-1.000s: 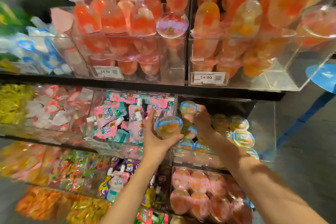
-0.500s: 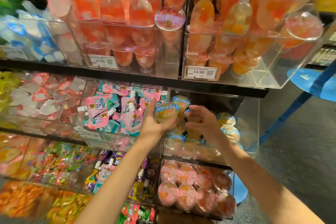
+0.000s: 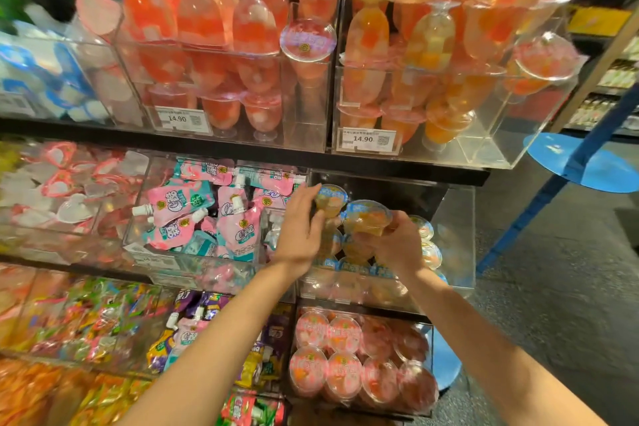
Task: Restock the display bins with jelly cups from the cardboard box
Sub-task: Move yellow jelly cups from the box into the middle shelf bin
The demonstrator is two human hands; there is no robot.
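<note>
Black shelf unit (image 3: 242, 149), several tiers, clear acrylic bins directly on boards.
Top tier: bin of red goblet jellies (image 3: 214, 55) at 11 o'clock; bin of orange goblet jellies (image 3: 432, 79) at 1 o'clock; price tags (image 3: 368, 140) "14.90" on fronts.
Middle tier: heart-shaped jellies (image 3: 58, 183) at 9 o'clock; pink pouches (image 3: 207, 214) centre; display bin (image 3: 456, 252) with blue-lidded jelly cups (image 3: 428, 252) at 3 o'clock.
Lower tier: pink-lidded cups (image 3: 345, 356) at 5 o'clock; mixed colourful packets (image 3: 86, 318) at 8 o'clock.
</note>
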